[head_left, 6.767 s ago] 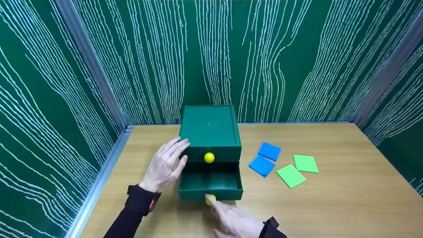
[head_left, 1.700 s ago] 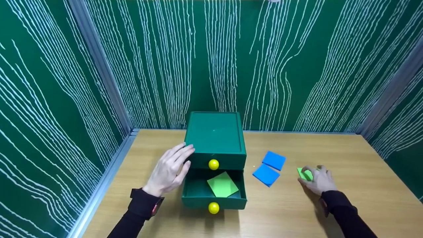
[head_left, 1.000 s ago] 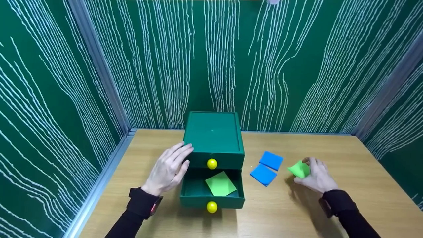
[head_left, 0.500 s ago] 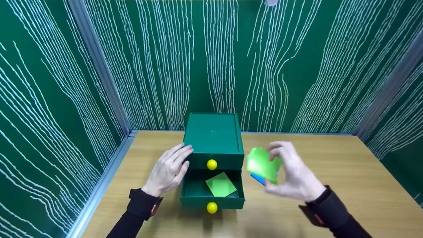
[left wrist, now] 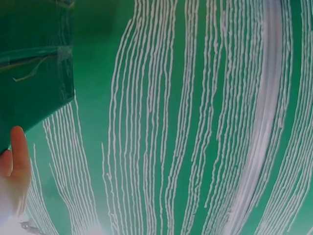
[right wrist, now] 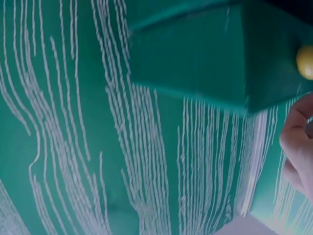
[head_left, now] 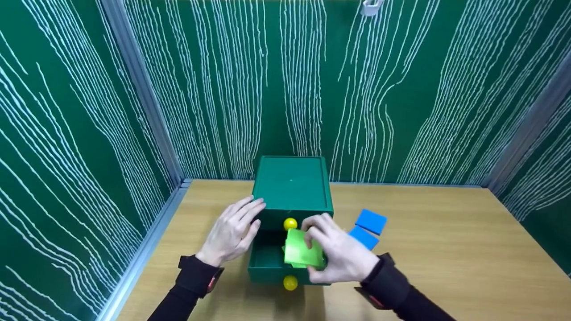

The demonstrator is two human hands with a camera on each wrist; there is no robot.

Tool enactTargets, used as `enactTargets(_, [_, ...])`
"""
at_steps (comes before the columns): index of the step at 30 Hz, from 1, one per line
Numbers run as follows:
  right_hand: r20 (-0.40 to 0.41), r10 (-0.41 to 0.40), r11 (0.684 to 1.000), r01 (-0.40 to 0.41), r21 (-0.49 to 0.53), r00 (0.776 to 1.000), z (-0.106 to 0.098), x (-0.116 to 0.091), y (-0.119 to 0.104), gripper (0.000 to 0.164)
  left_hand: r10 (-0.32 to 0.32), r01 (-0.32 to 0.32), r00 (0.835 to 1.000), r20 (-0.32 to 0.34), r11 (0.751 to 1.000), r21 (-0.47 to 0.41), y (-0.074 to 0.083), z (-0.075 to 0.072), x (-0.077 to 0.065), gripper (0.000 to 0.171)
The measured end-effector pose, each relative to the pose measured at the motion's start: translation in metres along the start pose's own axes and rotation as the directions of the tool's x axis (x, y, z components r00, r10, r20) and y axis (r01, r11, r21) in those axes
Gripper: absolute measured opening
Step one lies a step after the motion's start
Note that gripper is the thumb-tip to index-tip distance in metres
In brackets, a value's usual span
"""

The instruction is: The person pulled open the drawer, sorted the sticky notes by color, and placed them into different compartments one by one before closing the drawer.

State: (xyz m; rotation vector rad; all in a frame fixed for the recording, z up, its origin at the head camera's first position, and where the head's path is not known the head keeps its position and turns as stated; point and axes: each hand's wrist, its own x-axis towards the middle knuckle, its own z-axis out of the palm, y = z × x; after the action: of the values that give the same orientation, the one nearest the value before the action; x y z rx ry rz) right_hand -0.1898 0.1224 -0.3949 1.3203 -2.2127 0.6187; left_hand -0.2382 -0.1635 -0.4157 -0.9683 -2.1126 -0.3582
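Note:
A small green drawer cabinet [head_left: 292,183] stands mid-table, its lower drawer [head_left: 265,274] pulled out. My left hand [head_left: 234,227] rests against the cabinet's left side with fingers extended; the left wrist view shows its fingertips at the green wall. Over the open drawer, my right hand [head_left: 343,249] pinches a light green square sheet [head_left: 296,247] between thumb and fingers. That sheet mostly hides another light green square lying in the drawer. Both drawers have round yellow knobs; the upper knob [head_left: 290,224] is just above the held sheet. In the right wrist view, curled right fingers [right wrist: 296,132] show below a knob [right wrist: 305,62].
Two blue squares, one farther back [head_left: 371,221] and one nearer [head_left: 365,238], lie on the wooden table [head_left: 446,249] right of the cabinet. My right hand partly overlaps the nearer one. Green walls with white wavy lines enclose the table's back and sides.
My right hand let go of the lower knob, and one green square came to lie in the drawer. It then picked the second off the table and carried it left. The left hand stayed put.

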Motion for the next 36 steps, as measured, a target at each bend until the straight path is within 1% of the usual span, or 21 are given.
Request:
enactTargets(2, [0.038, 0.012, 1.000, -0.012, 0.008, 0.999, 0.009, 0.000, 0.001, 0.044, 0.004, -0.004, 1.000, -0.005, 1.000, 0.001, 0.000, 0.000, 0.000, 0.037])
enactTargets(5, [0.081, 0.016, 1.000, -0.016, -0.006, 0.997, 0.021, -0.002, 0.004, 0.043, 0.008, -0.008, 1.000, -0.008, 1.000, 0.009, 0.001, 0.001, 0.000, 0.038])
enactTargets(7, [0.087, 0.011, 1.000, -0.008, -0.027, 0.996, 0.026, -0.006, 0.007, 0.040, 0.013, -0.012, 1.000, -0.005, 1.000, 0.014, 0.002, 0.001, 0.000, 0.038])
enactTargets(10, [0.064, -0.010, 0.998, 0.014, -0.061, 0.998, 0.030, -0.013, 0.011, 0.036, 0.014, -0.014, 1.000, 0.005, 1.000, 0.017, 0.003, 0.002, -0.001, 0.039])
enactTargets(14, [0.025, -0.029, 0.996, 0.031, -0.081, 0.999, 0.026, -0.022, 0.013, 0.033, 0.006, -0.006, 1.000, 0.000, 1.000, 0.005, 0.003, 0.000, -0.001, 0.039])
enactTargets(18, [-0.005, -0.056, 0.995, 0.055, -0.087, 0.998, 0.016, -0.030, 0.011, 0.032, 0.005, -0.006, 1.000, -0.019, 1.000, -0.005, 0.002, 0.000, -0.001, 0.038])
enactTargets(22, [-0.034, -0.078, 0.993, 0.075, -0.096, 0.996, 0.006, -0.039, 0.011, 0.033, 0.006, -0.006, 1.000, -0.017, 1.000, -0.008, 0.002, 0.001, 0.000, 0.038])
enactTargets(24, [-0.033, -0.070, 0.992, 0.066, -0.104, 0.997, 0.002, -0.044, 0.012, 0.039, 0.001, -0.002, 1.000, -0.008, 1.000, -0.013, 0.002, 0.001, 0.000, 0.039])
enactTargets(28, [-0.027, -0.046, 0.994, 0.042, -0.105, 0.999, -0.002, -0.057, 0.018, 0.045, 0.015, -0.015, 1.000, -0.019, 1.000, -0.002, 0.001, 0.001, 0.000, 0.039])
enactTargets(31, [-0.026, -0.032, 0.996, 0.029, -0.087, 0.999, -0.001, -0.067, 0.022, 0.047, 0.026, -0.025, 0.999, -0.028, 1.000, 0.012, 0.001, 0.001, 0.000, 0.039])
enactTargets(36, [-0.024, -0.006, 0.996, 0.004, -0.085, 1.000, 0.004, -0.077, 0.029, 0.049, 0.011, -0.011, 1.000, -0.022, 1.000, 0.005, 0.002, 0.002, -0.001, 0.039])
